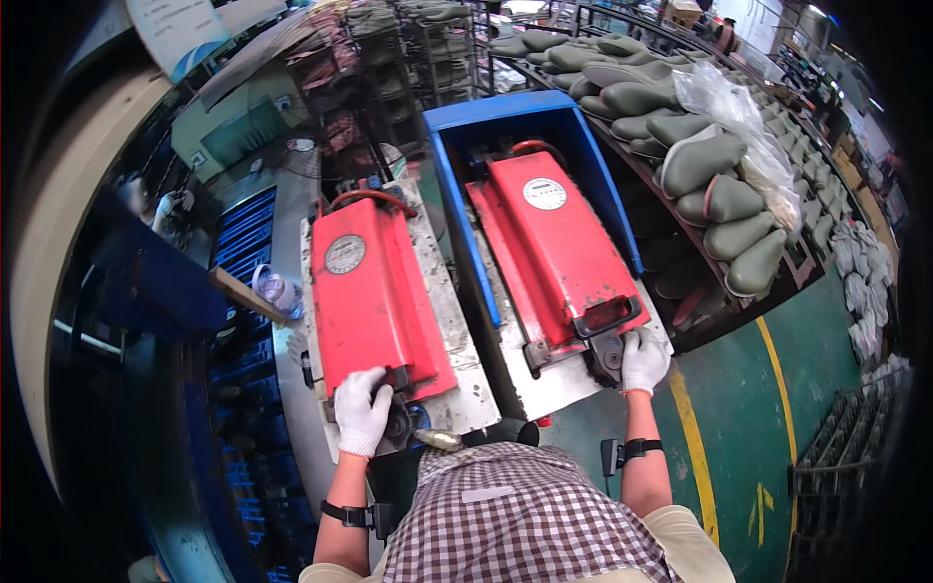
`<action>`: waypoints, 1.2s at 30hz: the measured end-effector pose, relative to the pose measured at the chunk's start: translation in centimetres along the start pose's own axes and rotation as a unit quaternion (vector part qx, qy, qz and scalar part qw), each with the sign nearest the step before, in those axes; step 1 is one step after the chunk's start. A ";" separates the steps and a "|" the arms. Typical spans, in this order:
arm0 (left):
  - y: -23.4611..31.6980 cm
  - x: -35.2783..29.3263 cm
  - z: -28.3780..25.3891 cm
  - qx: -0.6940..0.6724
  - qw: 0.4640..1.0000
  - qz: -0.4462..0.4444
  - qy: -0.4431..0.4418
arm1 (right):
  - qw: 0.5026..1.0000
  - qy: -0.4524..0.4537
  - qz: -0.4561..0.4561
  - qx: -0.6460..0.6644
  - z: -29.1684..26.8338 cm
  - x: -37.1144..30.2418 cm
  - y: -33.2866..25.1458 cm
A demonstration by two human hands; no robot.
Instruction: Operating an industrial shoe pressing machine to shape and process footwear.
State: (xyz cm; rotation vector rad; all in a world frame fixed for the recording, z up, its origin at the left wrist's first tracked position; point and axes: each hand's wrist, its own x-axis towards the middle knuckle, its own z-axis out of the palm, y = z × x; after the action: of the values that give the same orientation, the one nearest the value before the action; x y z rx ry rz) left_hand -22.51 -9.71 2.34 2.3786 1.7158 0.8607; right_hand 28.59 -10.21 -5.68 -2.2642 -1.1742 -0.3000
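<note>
Two red machine covers stand side by side in front of me, each on a pale metal base with a round label on top. My left hand (362,413), in a white glove, is closed at the black front handle (397,379) of the left red cover (374,291). My right hand (644,361), gloved too, has its fingers bent against the black front fitting (608,352) of the right red cover (554,243); what they grip is hidden. A shiny, pale greenish, rounded piece (439,440) lies near the left machine's front edge, close to my apron.
A blue hood (505,112) surrounds the back of the right machine. Olive-green shoe-shaped pieces (705,160) pile up on a rack at right, with clear plastic (743,117) over some. Blue slatted conveyor (243,243) runs at left. Yellow lines (692,447) mark the green floor.
</note>
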 end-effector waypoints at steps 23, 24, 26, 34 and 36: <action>0.2 3.0 -0.1 0.053 0.941 -0.139 -0.304 | 0.986 -0.134 0.074 -0.067 -1.2 0.6 -1.3; 0.2 3.0 0.0 0.052 0.938 -0.149 -0.308 | 0.986 -0.133 0.075 -0.067 -1.3 0.6 -1.3; 0.2 3.1 0.1 0.052 0.935 -0.158 -0.313 | 0.987 -0.129 0.071 -0.070 -1.4 0.6 -1.3; 0.2 3.0 -0.1 0.047 0.940 -0.142 -0.308 | 0.985 -0.136 0.085 -0.066 -1.6 0.6 -1.7; 0.2 3.1 -0.1 0.048 0.939 -0.143 -0.309 | 0.986 -0.134 0.081 -0.065 -1.5 0.6 -1.6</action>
State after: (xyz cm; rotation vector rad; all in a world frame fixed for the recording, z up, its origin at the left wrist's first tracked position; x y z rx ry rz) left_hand -21.74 -7.05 3.64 2.0483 1.7683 -0.0262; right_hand 27.76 -10.00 -3.58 -2.5571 -1.1188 -0.0071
